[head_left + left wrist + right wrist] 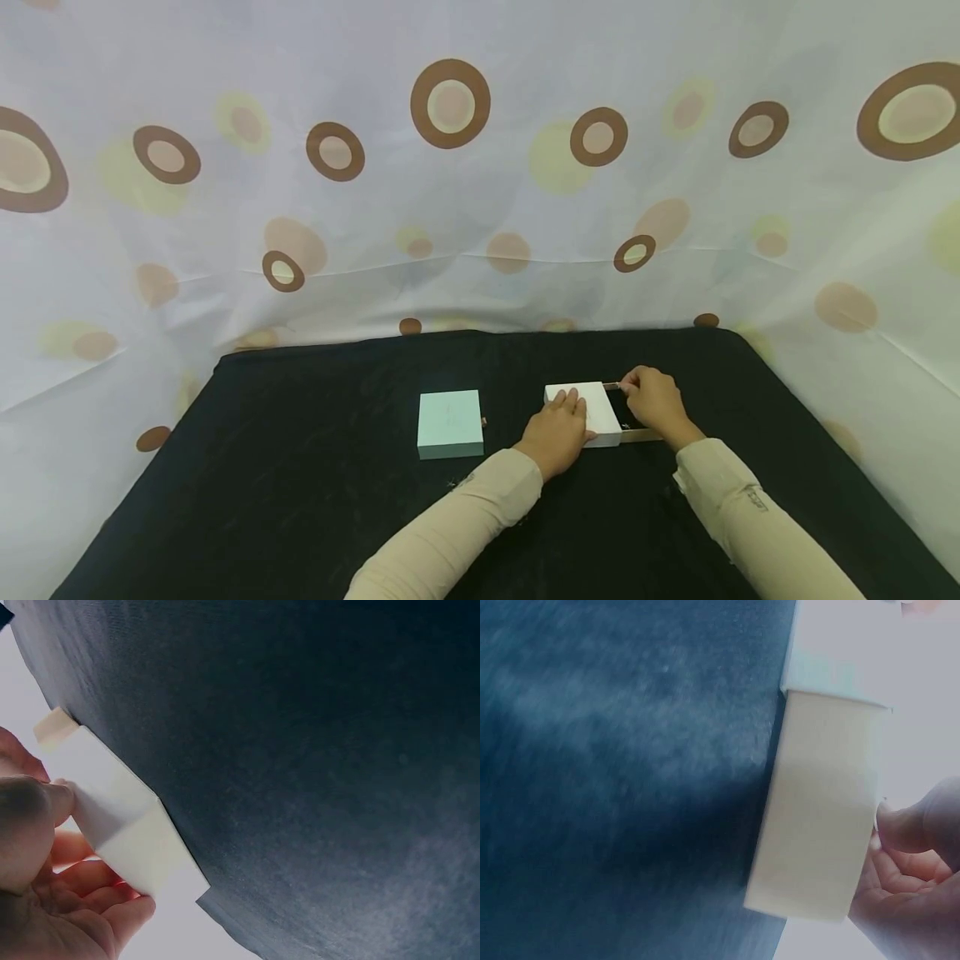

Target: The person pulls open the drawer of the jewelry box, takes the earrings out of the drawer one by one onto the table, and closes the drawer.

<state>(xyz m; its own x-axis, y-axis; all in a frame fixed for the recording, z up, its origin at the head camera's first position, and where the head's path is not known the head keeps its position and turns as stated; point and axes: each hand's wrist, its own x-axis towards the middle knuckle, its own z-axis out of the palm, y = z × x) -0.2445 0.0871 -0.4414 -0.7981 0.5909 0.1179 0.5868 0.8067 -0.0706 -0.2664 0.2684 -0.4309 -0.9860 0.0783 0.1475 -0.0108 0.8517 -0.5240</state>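
A white sliding box [602, 417] lies on the dark cloth with its tan inner drawer [641, 435] pulled out to the right. My left hand [558, 433] holds the white sleeve, fingers across its top and thumb at the near side. In the left wrist view the thumb presses against the box wall [150, 847]. Over the drawer's far side, my right hand [654, 400] pinches a small thin thing between thumb and finger; I cannot tell what it is. The right wrist view has the drawer's long side [817, 810] right by those fingertips.
A closed mint-green box [450, 423] with a small tab [483, 422] on its right side lies left of the white one. A tiny shiny piece [452, 483] is on the black cloth [300, 467] near my left sleeve. Behind hangs a patterned curtain [510, 192].
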